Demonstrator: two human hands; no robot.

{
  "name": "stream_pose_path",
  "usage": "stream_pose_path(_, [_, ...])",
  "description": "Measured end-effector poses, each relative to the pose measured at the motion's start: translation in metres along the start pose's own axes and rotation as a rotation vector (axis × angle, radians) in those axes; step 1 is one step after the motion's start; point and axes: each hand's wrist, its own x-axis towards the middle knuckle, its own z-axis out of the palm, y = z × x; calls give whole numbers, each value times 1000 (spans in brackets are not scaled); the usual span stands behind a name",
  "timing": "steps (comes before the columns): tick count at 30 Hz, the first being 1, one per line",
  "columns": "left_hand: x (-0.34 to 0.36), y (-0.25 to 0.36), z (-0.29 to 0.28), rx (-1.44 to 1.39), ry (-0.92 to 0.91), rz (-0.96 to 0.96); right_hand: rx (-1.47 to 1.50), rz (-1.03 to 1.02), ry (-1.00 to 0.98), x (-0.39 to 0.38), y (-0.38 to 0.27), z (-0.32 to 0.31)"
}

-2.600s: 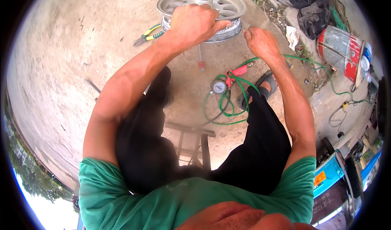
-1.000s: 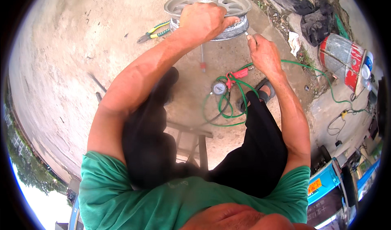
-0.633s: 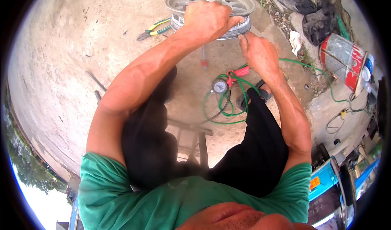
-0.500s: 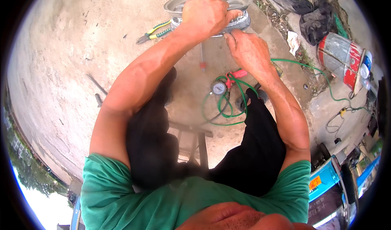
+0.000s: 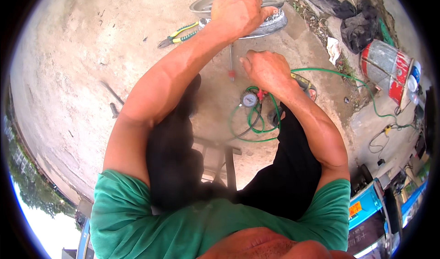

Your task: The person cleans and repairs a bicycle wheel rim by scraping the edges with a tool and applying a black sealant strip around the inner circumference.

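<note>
A silver metal wheel (image 5: 270, 29) with spokes stands at the top of the view. My left hand (image 5: 236, 13) is closed over its upper part, thumb stretched to the right, and covers much of the middle. My right hand (image 5: 266, 70) is curled into a fist just below the wheel, apart from it; whatever lies inside its fingers is hidden. Left of the right hand is a thin rod with a red end (image 5: 231, 73), like a screwdriver. Below the hand sits a round pressure gauge (image 5: 249, 100) with a red fitting, beside a coiled green hose (image 5: 256, 131).
Yellow-green handled pliers (image 5: 172, 39) lie left of the wheel. A yellow tool (image 5: 301, 81) shows behind my right wrist. Farther right are black cloth (image 5: 360, 29) and a red and grey drum (image 5: 384, 66). A dark metal bar (image 5: 111, 92) lies on the ground at left.
My right hand has moved away from the wheel's lower edge, down and slightly left. My left hand stays on the wheel. The view has shifted slightly.
</note>
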Motion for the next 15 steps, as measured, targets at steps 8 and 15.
stream_pose_path(8, [6,-2,5,-181,-81,-8,1445,465,165,12,54,4])
stream_pose_path(15, [-9,-46,12,-341,52,215,1693,540,377,21,87,18])
